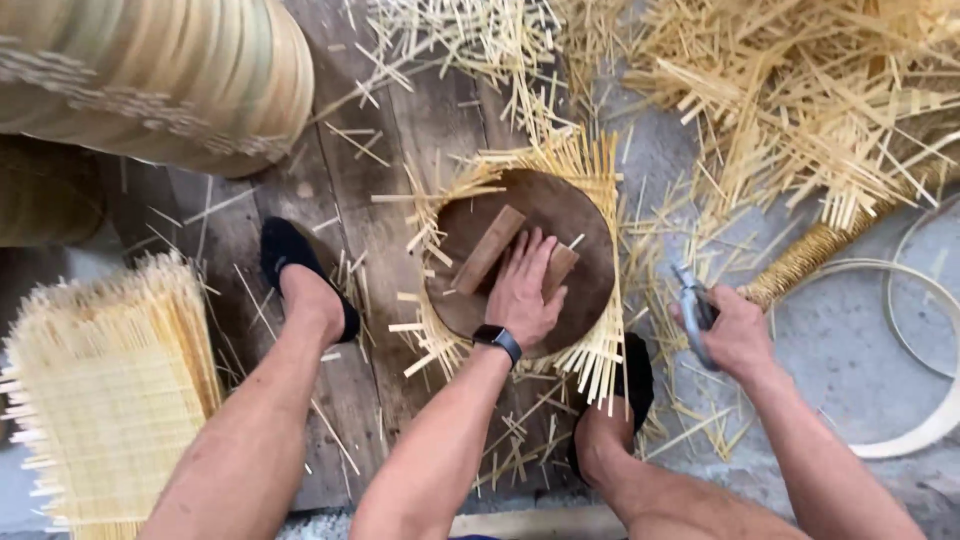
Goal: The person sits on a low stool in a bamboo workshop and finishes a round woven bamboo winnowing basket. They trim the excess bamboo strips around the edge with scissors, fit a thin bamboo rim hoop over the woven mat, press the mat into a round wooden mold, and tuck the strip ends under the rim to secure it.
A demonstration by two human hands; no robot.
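A round dark wooden disc [560,215] with a wooden crossbar [487,250] lies on a woven bamboo mat [592,165] whose strip ends stick out around it. My left hand [523,290], with a black watch on the wrist, presses flat on the disc. To the right of the mat, my right hand [735,335] grips a pair of metal shears [694,310] just above the floor. My two feet in black shoes rest on either side of the mat.
A stack of woven bamboo mats [105,385] lies at the left. A tall stack of round bamboo rims [150,80] stands at the upper left. Loose bamboo strips [800,90] cover the upper right. Bent bamboo hoops [925,350] lie at the right.
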